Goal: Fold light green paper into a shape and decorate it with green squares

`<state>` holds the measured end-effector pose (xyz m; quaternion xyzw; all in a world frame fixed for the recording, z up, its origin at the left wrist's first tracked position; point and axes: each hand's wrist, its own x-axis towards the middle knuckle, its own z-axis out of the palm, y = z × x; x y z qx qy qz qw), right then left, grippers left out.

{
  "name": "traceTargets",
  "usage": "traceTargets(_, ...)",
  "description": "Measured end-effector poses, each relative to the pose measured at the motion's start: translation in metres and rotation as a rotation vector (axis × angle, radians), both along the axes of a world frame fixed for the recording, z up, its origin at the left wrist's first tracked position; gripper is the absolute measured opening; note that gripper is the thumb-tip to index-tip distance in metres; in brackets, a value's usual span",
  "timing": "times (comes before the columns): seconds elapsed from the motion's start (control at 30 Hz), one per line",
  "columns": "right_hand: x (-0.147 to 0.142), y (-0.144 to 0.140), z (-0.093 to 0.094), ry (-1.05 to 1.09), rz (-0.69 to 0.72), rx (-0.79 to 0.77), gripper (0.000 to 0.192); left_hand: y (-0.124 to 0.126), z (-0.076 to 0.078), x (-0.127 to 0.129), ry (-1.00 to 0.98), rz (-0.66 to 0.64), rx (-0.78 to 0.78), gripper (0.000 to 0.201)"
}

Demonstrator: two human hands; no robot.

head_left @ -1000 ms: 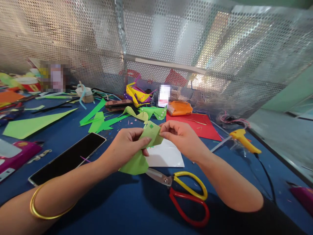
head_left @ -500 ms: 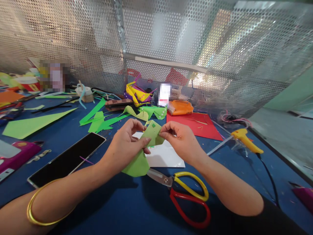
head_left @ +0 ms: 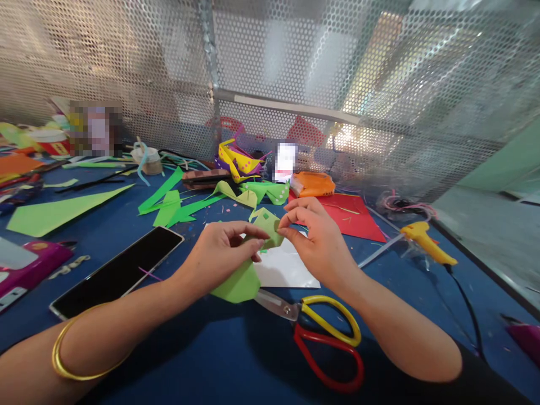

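Observation:
A light green piece of paper [head_left: 242,281] with small green squares on it is held above the blue table [head_left: 211,349]. My left hand [head_left: 219,253] grips its middle from the left, thumb and fingers pinched on it. My right hand [head_left: 314,236] pinches the paper's upper right corner. Under the hands lies a white sheet [head_left: 287,267]. Scissors [head_left: 320,329] with one yellow and one red handle lie just in front of the hands, blades pointing left under the green paper.
A dark phone [head_left: 116,270] lies to the left. Green paper cuttings [head_left: 177,205], a red sheet [head_left: 352,216], an orange pouch [head_left: 314,184] and a yellow glue gun [head_left: 426,242] with its black cord surround the hands. A perforated metal screen [head_left: 295,73] closes the back.
Both hands have turned the green paper a little. My right hand moved up to its top corner, and my left thumb slid along the fold.

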<state>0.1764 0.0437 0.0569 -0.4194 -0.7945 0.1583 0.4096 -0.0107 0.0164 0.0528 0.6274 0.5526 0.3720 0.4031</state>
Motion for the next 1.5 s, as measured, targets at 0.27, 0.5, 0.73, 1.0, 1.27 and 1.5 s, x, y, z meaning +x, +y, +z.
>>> traceTargets(0.27,-0.0052,-0.0065,-0.0012,-0.064,0.075,-0.007,0.01,-0.0003,-0.0019,-0.0004,-0.048,-0.04,-0.021,0.019)
traceTargets(0.5,-0.0059,-0.0081,-0.0022,-0.08,0.093,0.03,0.008,-0.0023,-0.0012,0.0,-0.056,-0.035,-0.001,0.015)
traceTargets(0.73,-0.0081,-0.0093,-0.0066,-0.082,0.058,0.088,0.006,-0.0017,-0.0003,0.0017,-0.054,-0.044,0.033,0.014)
traceTargets(1.0,-0.003,-0.0061,-0.0033,0.012,0.005,0.205,0.003,-0.0006,0.0009,0.0022,-0.103,-0.027,0.059,0.015)
traceTargets(1.27,-0.0038,-0.0047,-0.005,0.031,0.002,0.133,0.004,-0.0011,-0.0008,0.0005,-0.102,-0.053,0.122,0.018)
traceTargets(1.5,-0.0074,-0.0068,-0.0065,0.044,-0.015,0.068,0.008,-0.0021,-0.0016,0.0009,-0.093,-0.075,0.134,0.017)
